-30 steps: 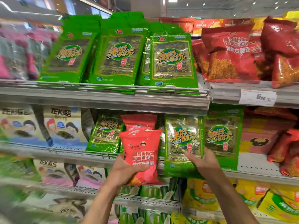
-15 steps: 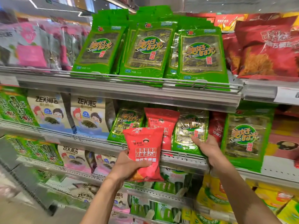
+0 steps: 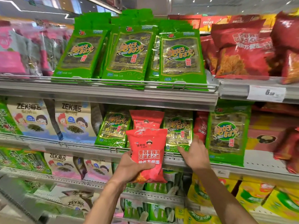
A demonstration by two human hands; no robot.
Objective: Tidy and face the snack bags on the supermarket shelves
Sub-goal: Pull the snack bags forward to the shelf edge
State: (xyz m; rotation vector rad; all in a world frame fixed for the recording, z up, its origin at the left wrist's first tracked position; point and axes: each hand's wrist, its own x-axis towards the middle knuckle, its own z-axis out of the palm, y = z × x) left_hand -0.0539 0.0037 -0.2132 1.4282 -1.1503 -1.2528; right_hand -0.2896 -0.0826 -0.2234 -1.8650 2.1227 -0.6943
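Red noodle snack bag [image 3: 148,152], white writing, sits gripped in your left hand [image 3: 129,168]; your right hand [image 3: 195,155], fingers straight, touches green "Sweet House" seaweed bag [image 3: 178,131].

Held bag [image 3: 148,152] — before shelved bag [image 3: 146,118].

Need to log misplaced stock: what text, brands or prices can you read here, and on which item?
"墨西哥辣鸡 风味点心面": red bag in the left hand.
"美好时光 海苔": green seaweed bags, top shelf, and green bag at the right hand.
"ZEK海苔": beige bags, middle shelf.
"6.50": price tag; rest blurred.
Large red bags: print too blurred.
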